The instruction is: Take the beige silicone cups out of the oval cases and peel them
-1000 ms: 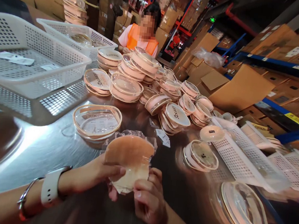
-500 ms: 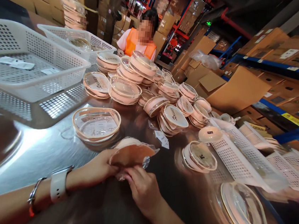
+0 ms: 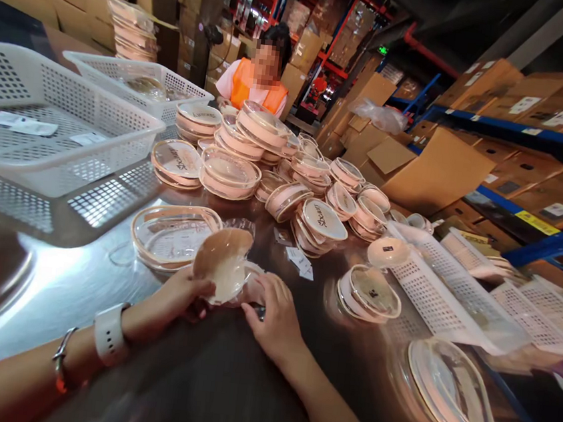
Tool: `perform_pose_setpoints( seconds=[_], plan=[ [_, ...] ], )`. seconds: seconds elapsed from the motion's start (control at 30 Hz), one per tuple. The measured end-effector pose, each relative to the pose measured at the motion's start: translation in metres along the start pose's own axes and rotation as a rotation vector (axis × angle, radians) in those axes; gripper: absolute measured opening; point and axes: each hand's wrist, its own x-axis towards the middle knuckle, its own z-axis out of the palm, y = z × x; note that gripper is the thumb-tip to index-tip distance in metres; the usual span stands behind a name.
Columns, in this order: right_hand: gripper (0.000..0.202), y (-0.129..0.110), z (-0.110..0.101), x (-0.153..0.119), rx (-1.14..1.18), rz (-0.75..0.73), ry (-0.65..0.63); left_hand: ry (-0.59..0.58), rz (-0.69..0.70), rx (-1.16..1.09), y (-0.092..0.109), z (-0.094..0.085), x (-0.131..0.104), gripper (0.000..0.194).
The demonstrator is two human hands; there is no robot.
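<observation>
The worktop (image 3: 57, 288) stretched out under your forearms, its shiny metal giving you the broadest room to your left, short of the large white basket (image 3: 141, 136). Ahead, the pile of round cases (image 3: 232, 172) stood with its near edge beyond your fingers, a strip of metal on your side of it. The oval case (image 3: 173, 236) lay just past your left hand (image 3: 191, 292), its near rim limiting movement that way. Your right hand (image 3: 274, 314) had more room at its outer side, where dark metal ran to a smaller round case (image 3: 376, 295). Your left fingers were closed on the lower edge of the tan rounded piece (image 3: 223, 262), held tilted up between your hands; your right fingers were slightly parted beside it, though you couldn't tell whether they gripped anything. The paper slips (image 3: 300, 261) lay beyond your right fingertips.
</observation>
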Motion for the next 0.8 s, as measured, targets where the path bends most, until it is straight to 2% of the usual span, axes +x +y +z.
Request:
perform_pose_setpoints(
  seconds=[0.07, 0.13, 0.3, 0.43, 0.53, 0.6, 0.67, 0.73, 0.8],
  plan=[
    [0.058, 0.013, 0.01, 0.003, -0.042, 0.052, -0.149, 0.071, 0.035, 0.043, 0.006, -0.001, -0.001, 0.011],
    [0.062, 0.023, 0.017, 0.006, 0.025, 0.098, -0.221, 0.115, 0.075, 0.052, 0.01, 0.0, -0.002, 0.011],
    [0.041, 0.037, 0.011, 0.014, 0.322, 0.276, -0.049, 0.15, 0.105, -0.033, 0.009, 0.0, 0.001, 0.019],
    [0.023, 0.035, -0.003, 0.017, 0.454, 0.377, 0.052, 0.174, 0.062, -0.092, 0.011, -0.008, 0.006, 0.024],
    [0.028, 0.019, -0.013, 0.015, 0.64, 0.47, 0.069, 0.073, -0.087, -0.223, 0.014, -0.011, 0.006, 0.045],
    [0.025, 0.004, -0.019, 0.013, 0.92, 0.586, 0.014, -0.052, -0.208, -0.272, 0.013, -0.01, 0.002, 0.064],
    [0.03, -0.009, -0.025, 0.011, 1.227, 0.707, -0.088, -0.164, -0.265, -0.235, 0.009, -0.005, -0.003, 0.081],
    [0.037, -0.019, -0.03, 0.009, 1.393, 0.76, -0.217, -0.246, -0.191, -0.169, 0.004, 0.0, -0.008, 0.085],
    [0.042, -0.025, -0.034, 0.007, 1.438, 0.734, -0.392, -0.266, -0.024, -0.105, 0.001, 0.005, -0.013, 0.072]
  ],
)
